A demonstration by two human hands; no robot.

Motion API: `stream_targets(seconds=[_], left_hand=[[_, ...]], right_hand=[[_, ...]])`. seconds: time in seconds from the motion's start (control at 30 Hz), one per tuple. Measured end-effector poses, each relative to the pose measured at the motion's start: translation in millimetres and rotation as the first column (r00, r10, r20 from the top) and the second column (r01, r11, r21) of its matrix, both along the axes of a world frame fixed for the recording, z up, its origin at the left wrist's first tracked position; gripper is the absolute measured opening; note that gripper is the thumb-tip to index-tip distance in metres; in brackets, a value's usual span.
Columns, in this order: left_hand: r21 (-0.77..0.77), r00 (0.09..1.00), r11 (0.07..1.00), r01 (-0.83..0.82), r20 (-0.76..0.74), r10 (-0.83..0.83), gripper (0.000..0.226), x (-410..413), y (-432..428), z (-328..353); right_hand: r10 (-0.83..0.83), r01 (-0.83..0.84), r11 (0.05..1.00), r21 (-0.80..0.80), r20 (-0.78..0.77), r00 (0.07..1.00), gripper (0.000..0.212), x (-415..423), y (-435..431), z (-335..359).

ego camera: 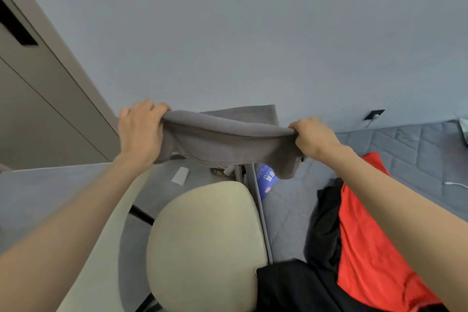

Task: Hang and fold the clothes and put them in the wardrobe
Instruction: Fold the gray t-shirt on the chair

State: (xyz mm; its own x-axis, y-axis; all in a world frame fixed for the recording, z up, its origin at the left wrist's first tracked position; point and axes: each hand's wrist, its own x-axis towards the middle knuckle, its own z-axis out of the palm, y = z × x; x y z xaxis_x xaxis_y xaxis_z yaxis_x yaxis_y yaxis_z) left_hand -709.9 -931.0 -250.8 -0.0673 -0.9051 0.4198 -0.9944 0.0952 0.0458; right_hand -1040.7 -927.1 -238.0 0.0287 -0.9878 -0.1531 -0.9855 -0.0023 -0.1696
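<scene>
left hand and right hand each grip grey garment

Garment strung between left hand and right hand, above the chair
Bed on the right with a clothes pile on it, wardrobe off left, wall behind.

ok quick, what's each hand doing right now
Left hand: grips the left end of the grey garment.
Right hand: grips its right end.

A home bedroom: quilted bed, wardrobe, chair.
</scene>
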Motion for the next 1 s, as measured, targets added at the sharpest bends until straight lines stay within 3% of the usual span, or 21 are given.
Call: stream_targets(seconds=[0.1,0.2,0.33,0.47,0.53,0.63,0.73,0.8,0.9,1.0], left_hand=[[-0.010,0.999,0.999,-0.035,0.012,0.035,0.024,-5,6,11],[-0.060,0.997,0.996,-0.071,0.015,0.072,0.016,-6,12,21],[-0.161,0.992,0.982,-0.097,-0.096,0.082,0.013,-8,20,32],[-0.223,0.989,0.971,-0.085,-0.138,0.055,0.015,-15,33,33],[-0.147,0.991,0.986,-0.075,-0.117,0.058,0.020,-18,35,25],[0.157,0.997,0.985,-0.074,-0.016,0.077,0.027,-18,33,0],[0.473,0.994,0.878,-0.067,0.109,0.017,0.026,-18,24,-34],[0.610,0.994,0.792,-0.017,0.093,-0.050,0.019,-17,16,-57],[0.718,0.993,0.696,0.011,0.072,-0.090,0.021,-18,1,-81],[0.652,0.995,0.754,0.080,-0.010,-0.097,0.010,-16,-9,-92]], right_hand=[[-0.031,0.035,0.996,-0.078,0.053,0.998,0.030,-4,7,13],[-0.040,0.033,0.993,-0.110,-0.061,0.997,0.027,-5,13,27],[-0.085,0.070,0.958,-0.277,-0.039,0.996,0.016,-5,24,48],[-0.145,0.137,0.975,-0.173,-0.034,0.989,0.024,-8,25,55],[-0.171,0.168,0.985,-0.045,-0.075,0.982,0.030,-9,24,49],[-0.177,0.194,0.974,0.117,-0.138,0.974,0.034,-9,26,25],[-0.146,0.185,0.964,0.189,-0.204,0.968,0.035,-9,28,-14],[-0.121,0.180,0.955,0.236,-0.244,0.962,0.036,-8,27,-41],[-0.082,0.154,0.957,0.245,-0.281,0.956,0.032,-9,21,-71],[-0.071,0.127,0.975,0.184,-0.285,0.956,0.030,-11,15,-84]])
